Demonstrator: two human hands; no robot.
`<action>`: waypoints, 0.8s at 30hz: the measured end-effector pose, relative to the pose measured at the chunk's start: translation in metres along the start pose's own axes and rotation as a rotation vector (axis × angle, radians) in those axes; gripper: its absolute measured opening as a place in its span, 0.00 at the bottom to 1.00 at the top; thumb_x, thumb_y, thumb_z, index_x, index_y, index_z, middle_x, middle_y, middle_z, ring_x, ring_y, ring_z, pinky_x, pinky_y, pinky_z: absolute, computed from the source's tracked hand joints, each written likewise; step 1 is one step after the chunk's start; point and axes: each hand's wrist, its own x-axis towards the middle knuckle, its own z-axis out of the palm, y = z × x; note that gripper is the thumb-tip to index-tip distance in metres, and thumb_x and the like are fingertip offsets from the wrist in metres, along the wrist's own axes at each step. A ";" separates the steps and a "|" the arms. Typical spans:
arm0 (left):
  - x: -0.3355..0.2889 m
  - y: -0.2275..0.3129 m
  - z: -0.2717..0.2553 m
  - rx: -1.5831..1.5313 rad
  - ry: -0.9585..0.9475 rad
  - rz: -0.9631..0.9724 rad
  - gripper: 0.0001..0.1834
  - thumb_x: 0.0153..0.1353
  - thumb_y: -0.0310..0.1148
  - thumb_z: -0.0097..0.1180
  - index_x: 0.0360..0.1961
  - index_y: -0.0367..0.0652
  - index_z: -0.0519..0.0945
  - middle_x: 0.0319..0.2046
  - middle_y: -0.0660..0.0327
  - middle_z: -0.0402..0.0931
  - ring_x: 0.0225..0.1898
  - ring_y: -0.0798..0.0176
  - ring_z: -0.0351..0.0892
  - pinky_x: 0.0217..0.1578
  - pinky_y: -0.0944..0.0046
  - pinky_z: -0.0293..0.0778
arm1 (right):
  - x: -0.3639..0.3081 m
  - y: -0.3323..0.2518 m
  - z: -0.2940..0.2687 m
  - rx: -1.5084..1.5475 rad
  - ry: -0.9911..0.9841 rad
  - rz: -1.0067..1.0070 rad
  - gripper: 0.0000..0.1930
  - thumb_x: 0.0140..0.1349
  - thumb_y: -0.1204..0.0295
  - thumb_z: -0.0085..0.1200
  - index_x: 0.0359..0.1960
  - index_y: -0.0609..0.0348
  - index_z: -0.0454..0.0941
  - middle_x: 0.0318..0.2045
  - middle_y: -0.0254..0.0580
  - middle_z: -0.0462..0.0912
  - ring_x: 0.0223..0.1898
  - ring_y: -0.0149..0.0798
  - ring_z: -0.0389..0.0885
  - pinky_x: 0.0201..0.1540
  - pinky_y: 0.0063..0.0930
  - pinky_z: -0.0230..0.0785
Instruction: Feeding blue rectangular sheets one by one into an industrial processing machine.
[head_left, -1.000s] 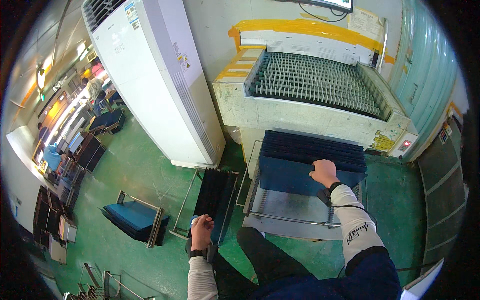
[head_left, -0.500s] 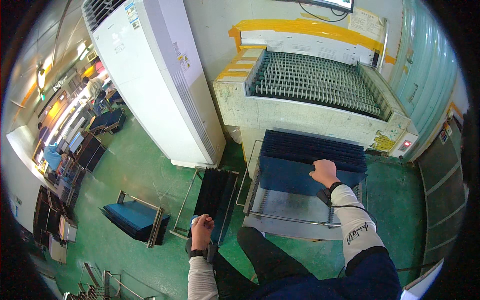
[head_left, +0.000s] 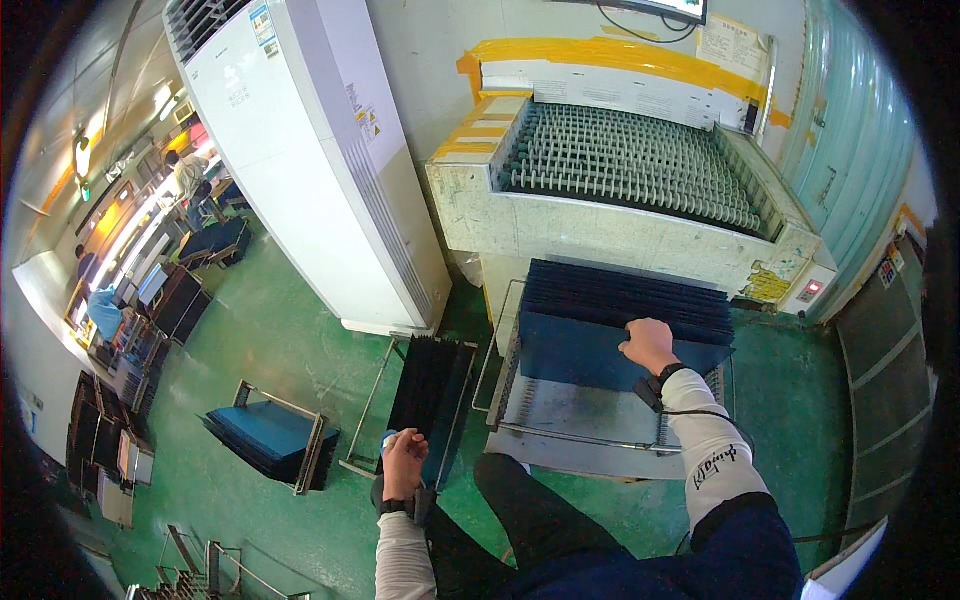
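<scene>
My right hand (head_left: pixel 651 345) is closed at the upper edge of the front dark blue panel (head_left: pixel 568 352), its fingertips partly hidden. This panel leans at the front of a close-packed row of similar panels (head_left: pixel 625 292) in a wire-sided rack (head_left: pixel 560 434). My left hand (head_left: pixel 404 464) is closed low over my leg, with a small blue-and-white bit showing beside its fingers; what it holds cannot be made out. Just beyond that hand stands a narrower rack filled with upright black panels (head_left: pixel 425 385).
Behind the rack is a roller conveyor machine (head_left: pixel 630 165). A tall white air conditioner (head_left: pixel 310 170) stands left of it. Another rack of blue panels (head_left: pixel 268 437) sits on the green floor (head_left: pixel 370 540). Other people work far left. A grey panelled barrier (head_left: pixel 885 370) borders the right.
</scene>
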 end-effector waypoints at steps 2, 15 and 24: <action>0.000 0.000 0.000 -0.008 0.002 0.011 0.05 0.65 0.31 0.54 0.37 0.41 0.77 0.28 0.63 0.76 0.30 0.66 0.76 0.33 0.67 0.73 | 0.000 -0.001 0.000 0.003 -0.004 0.001 0.17 0.44 0.58 0.66 0.32 0.54 0.85 0.31 0.47 0.85 0.38 0.50 0.84 0.41 0.43 0.75; 0.001 -0.001 -0.004 0.068 0.008 0.008 0.07 0.66 0.33 0.52 0.41 0.42 0.76 0.31 0.64 0.77 0.32 0.65 0.78 0.35 0.66 0.74 | 0.001 0.001 0.004 -0.006 0.035 -0.018 0.17 0.43 0.58 0.67 0.31 0.55 0.85 0.30 0.46 0.85 0.37 0.50 0.84 0.41 0.43 0.75; 0.001 -0.001 -0.007 0.020 -0.013 -0.002 0.06 0.65 0.32 0.53 0.40 0.42 0.76 0.30 0.64 0.76 0.31 0.66 0.77 0.35 0.67 0.74 | 0.001 -0.001 0.001 -0.010 0.015 -0.006 0.16 0.44 0.58 0.68 0.31 0.54 0.85 0.30 0.47 0.85 0.37 0.50 0.84 0.41 0.43 0.75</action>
